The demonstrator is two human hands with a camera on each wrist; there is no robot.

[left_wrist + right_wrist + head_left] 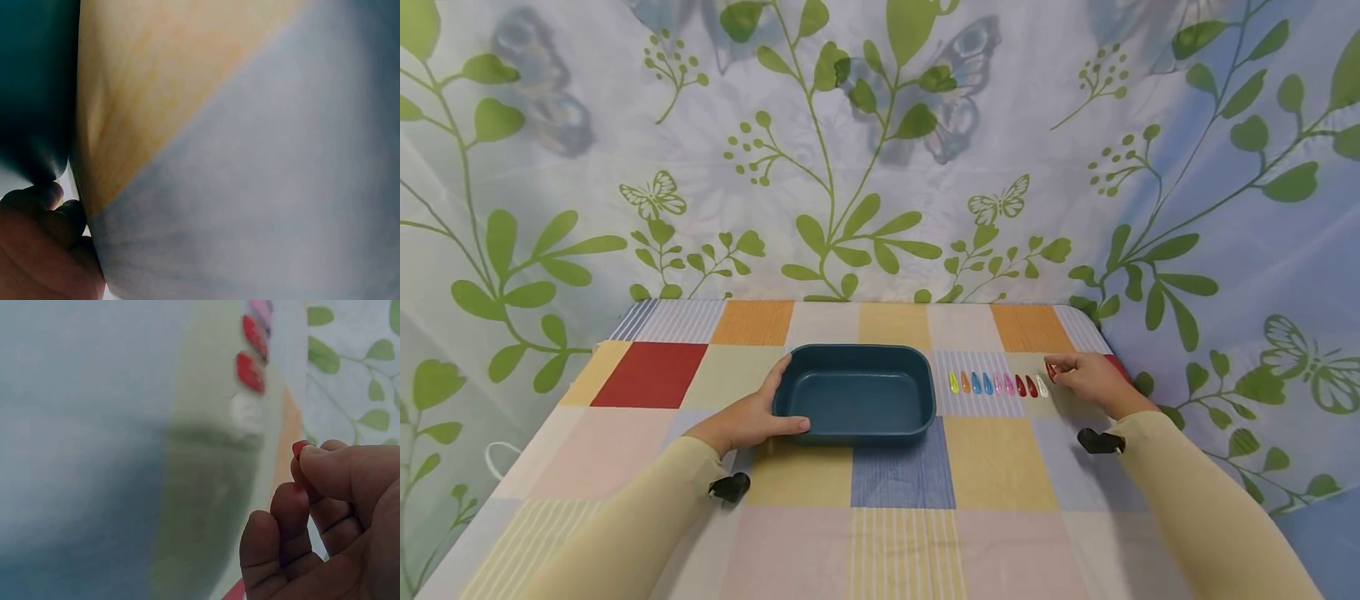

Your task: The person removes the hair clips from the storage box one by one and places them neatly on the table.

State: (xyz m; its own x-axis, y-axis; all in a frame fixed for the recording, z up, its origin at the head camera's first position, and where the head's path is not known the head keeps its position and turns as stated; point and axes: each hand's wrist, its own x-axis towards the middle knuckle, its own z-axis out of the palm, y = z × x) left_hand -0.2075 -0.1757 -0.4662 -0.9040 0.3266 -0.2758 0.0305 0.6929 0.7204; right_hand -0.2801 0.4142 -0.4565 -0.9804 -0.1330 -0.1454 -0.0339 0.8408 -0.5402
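My left hand [748, 419] holds the left end of a dark blue rectangular basin [853, 439], thumb at its near corner and fingers along its side. In the left wrist view, the fingers [50, 212] show beside the basin's dark wall [37, 81]. Between thumb and index finger, my right hand [1090, 382] pinches a red snap hair clip [301, 449] above the table. Just left of it lies a white hair clip [1042, 386], ending a row with two red clips [1032, 386], pink clips [1003, 383], blue clips [982, 383], an orange clip [966, 382] and a yellow-green clip [953, 382].
A patchwork cloth [902, 550] covers the table. Behind it hangs a curtain [865, 167] with green leaves and butterflies, meeting the table's back edge. Another curtain side [1262, 275] closes in on the right, near my right arm.
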